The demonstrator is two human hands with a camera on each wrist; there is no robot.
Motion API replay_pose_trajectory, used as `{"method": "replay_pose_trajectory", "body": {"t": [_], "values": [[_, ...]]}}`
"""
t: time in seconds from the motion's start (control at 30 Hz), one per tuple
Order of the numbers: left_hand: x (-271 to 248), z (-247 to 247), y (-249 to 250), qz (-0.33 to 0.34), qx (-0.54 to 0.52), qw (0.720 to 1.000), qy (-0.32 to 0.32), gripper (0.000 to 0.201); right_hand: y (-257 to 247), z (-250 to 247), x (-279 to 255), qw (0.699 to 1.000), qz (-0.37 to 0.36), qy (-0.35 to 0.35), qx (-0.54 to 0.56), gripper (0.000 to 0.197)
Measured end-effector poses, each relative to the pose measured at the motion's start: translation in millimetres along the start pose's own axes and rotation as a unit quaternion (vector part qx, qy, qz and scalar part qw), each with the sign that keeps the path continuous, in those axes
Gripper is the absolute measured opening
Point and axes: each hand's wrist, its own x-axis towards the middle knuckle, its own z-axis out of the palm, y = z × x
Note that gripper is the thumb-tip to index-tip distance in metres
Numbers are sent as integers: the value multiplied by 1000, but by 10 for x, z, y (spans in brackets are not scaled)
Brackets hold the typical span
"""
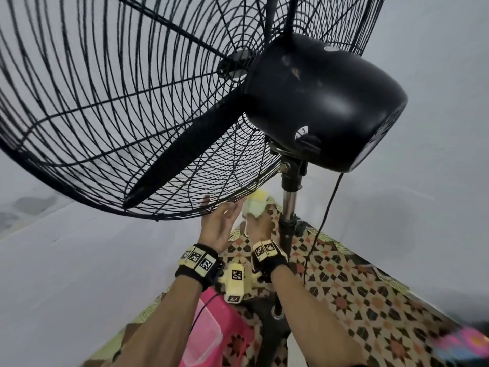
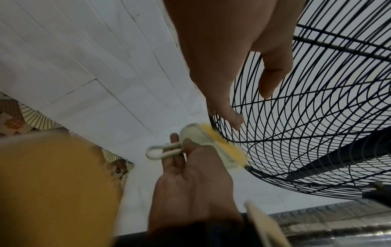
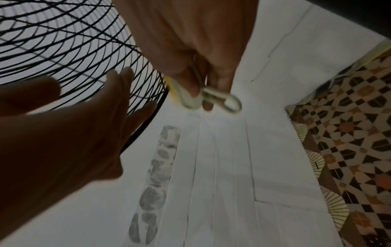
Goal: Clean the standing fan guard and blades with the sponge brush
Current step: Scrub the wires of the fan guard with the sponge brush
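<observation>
The black wire fan guard (image 1: 111, 107) of the standing fan tilts overhead, with one dark blade (image 1: 185, 152) visible inside it and the glossy black motor housing (image 1: 322, 102) behind, mounted on a chrome-and-black pole (image 1: 289, 207). The right hand (image 1: 260, 223) grasps the pale green sponge brush with a yellow sponge face (image 1: 254, 205), its fingers (image 2: 180, 160) curled round the looped cream handle, and the yellow sponge side sits against the lower rim of the guard, just beside the pole. The left hand (image 1: 217, 223) is released, its fingers (image 2: 232, 115) straight and slightly spread, the tips touching the wires at the guard's bottom edge right next to the brush. Both wrists wear black straps with cream marker blocks. A thin black power cord (image 1: 325, 215) hangs from the motor housing down past the pole. Below lies a floor of patterned tiles in orange, black and cream (image 1: 357, 287), with white tiles (image 3: 222, 167) alongside. A pink plastic container (image 1: 211, 335) is near the left forearm, partly hidden.
</observation>
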Motion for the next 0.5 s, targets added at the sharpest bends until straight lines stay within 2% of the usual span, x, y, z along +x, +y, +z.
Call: {"method": "replay_pose_trajectory", "body": {"t": [0.1,0.23,0.3,0.37,0.43,0.5], "values": [[29,-37,10,-24,21,999,-13,18,256,7,-222,994,-20,83,65,31],[54,-46,26,-37,87,995,-7,16,214,49,-87,997,-14,40,61,30],[59,-58,13,-23,78,997,6,15,122,40,0,997,-8,21,67,28],[74,-89,-2,-15,38,999,8,35,142,27,-54,994,-18,55,93,23],[54,-79,5,-16,45,999,-7,42,252,19,-199,986,-30,96,133,24],[53,-76,7,-15,53,998,-11,41,324,38,-231,985,-29,82,147,22]]}}
